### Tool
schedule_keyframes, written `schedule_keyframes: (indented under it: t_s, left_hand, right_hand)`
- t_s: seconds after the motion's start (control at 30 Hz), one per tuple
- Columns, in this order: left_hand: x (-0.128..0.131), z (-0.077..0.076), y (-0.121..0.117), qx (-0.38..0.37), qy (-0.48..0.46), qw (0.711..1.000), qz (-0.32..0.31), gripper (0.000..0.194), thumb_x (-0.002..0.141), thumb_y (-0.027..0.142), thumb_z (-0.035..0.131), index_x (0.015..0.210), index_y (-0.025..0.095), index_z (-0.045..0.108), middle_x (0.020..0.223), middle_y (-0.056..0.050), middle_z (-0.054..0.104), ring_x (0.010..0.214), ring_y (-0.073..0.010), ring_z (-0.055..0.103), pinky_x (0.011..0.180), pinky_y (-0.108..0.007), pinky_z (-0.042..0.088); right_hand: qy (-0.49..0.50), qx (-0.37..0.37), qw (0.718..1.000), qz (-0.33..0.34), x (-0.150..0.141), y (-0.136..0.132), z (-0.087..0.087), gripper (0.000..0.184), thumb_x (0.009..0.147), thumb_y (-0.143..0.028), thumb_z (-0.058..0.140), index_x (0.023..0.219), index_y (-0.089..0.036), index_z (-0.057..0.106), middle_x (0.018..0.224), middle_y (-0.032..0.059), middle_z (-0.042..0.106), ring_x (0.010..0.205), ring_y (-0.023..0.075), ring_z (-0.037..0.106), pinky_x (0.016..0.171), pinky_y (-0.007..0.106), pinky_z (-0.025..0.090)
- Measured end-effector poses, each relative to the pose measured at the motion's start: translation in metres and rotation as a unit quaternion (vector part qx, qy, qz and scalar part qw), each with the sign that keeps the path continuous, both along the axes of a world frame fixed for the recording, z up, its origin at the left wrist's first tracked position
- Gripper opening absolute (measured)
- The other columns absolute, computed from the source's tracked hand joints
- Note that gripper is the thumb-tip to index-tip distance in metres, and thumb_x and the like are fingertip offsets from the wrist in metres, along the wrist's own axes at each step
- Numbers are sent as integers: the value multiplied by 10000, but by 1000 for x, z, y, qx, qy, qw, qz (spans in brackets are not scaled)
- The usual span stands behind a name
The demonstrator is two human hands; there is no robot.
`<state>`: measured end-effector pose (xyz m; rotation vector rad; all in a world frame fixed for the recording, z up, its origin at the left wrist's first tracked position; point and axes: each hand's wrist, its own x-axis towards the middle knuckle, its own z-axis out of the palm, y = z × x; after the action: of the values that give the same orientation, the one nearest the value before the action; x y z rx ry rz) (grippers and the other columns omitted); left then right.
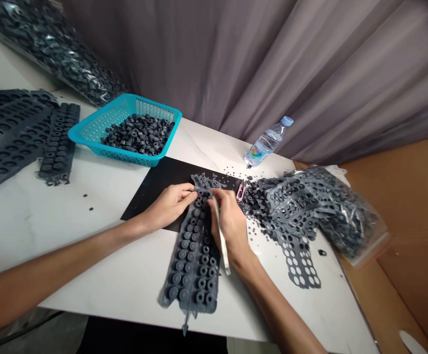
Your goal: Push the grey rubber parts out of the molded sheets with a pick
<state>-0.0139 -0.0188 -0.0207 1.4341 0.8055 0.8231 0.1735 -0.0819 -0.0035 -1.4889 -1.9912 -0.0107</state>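
Note:
A dark grey moulded rubber sheet (191, 250) with rows of round, hollow knobs lies lengthwise before me, its far end over a black mat (155, 191). My left hand (179, 201) pinches the sheet's far left edge between thumb and fingers. My right hand (230, 221) is closed round a slim, whitish stick-like tool (221, 236), whose back end points towards me. The tool's working tip is hidden by the fingers, close to the sheet's far knobs. Just right of the mat's far part lie small pink-handled snips (241, 191).
A turquoise basket (125, 156) holds many small black rubber pieces. More sheets (11, 132) and a bulging clear bag (62, 54) sit on the left. Loose pieces, punched sheet scraps (298, 260) and another bag (357, 226) crowd the right. A water bottle (269, 142) stands behind.

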Motion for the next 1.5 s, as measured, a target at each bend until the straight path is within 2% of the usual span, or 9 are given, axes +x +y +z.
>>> schedule_keyframes:
  t_s: [0.1,0.23,0.33,0.43,0.6,0.77,1.03,1.27,1.5]
  left_hand:
    - [-1,0,-1,-25,-1,1000,2,311,942,463,644,1035,166,651,970,-74,750,938,-252,699,851,-377,529]
    - [-2,6,-2,-60,-7,998,-19,287,957,452,626,996,168,648,1056,-76,747,1020,-248,685,883,-367,521]
    - [-2,11,-3,-88,-12,996,-12,271,963,445,624,993,177,647,1076,-64,737,1055,-244,677,922,-376,522]
    - [-3,13,-3,-106,-16,994,-13,262,972,442,621,1019,186,647,1054,-47,723,1059,-229,670,972,-392,515]
    - [-4,12,-2,-121,-40,991,-30,247,985,435,613,1033,193,624,1022,-24,700,1007,-201,668,1002,-409,507]
    - [-5,10,0,-117,-38,992,-36,249,995,438,605,1009,190,615,1013,-17,690,1008,-192,662,1018,-409,499]
    - [-5,17,-3,-111,-29,993,-41,314,968,477,659,1067,179,656,1101,-55,732,1110,-237,676,1021,-409,508]
    - [-6,17,-2,-79,-22,994,-72,372,871,323,793,1176,156,661,1202,-105,764,1142,-269,720,1059,-429,522]
    - [-5,12,0,-92,-39,992,-76,458,865,282,789,1279,150,646,1229,-118,765,1108,-268,742,1063,-447,533]
  right_hand:
    - [58,34,991,-112,24,5,2,308,1093,-387,398,1298,-209,544,1169,129,607,948,252,636,823,411,549]
    - [30,19,982,-186,67,10,7,302,1065,-417,448,1157,-191,625,1057,131,647,947,287,626,858,455,516]
    - [60,-29,987,-145,76,11,9,309,1042,-405,509,1246,-191,598,1031,102,681,880,262,640,839,433,516]
    - [121,-81,989,-39,59,7,13,316,1018,-390,583,1288,-227,567,999,51,708,807,214,644,779,370,527]
    - [94,-97,987,91,31,-3,25,127,1036,-353,586,1080,-257,658,1032,48,704,933,216,639,852,359,529]
    - [53,-115,978,169,33,-3,27,119,1041,-309,592,1146,-268,630,1117,53,706,1048,232,619,954,389,520]
    - [47,-106,977,177,33,-2,23,128,1031,-289,619,1156,-264,602,1152,52,690,1082,234,600,983,389,497]
    - [21,-89,985,144,32,0,18,179,1047,-321,585,1213,-253,589,1128,54,689,1047,226,618,919,367,533]
    - [-103,-32,988,107,19,1,7,235,1090,-313,456,1261,-197,566,1191,129,681,1070,273,606,900,418,549]
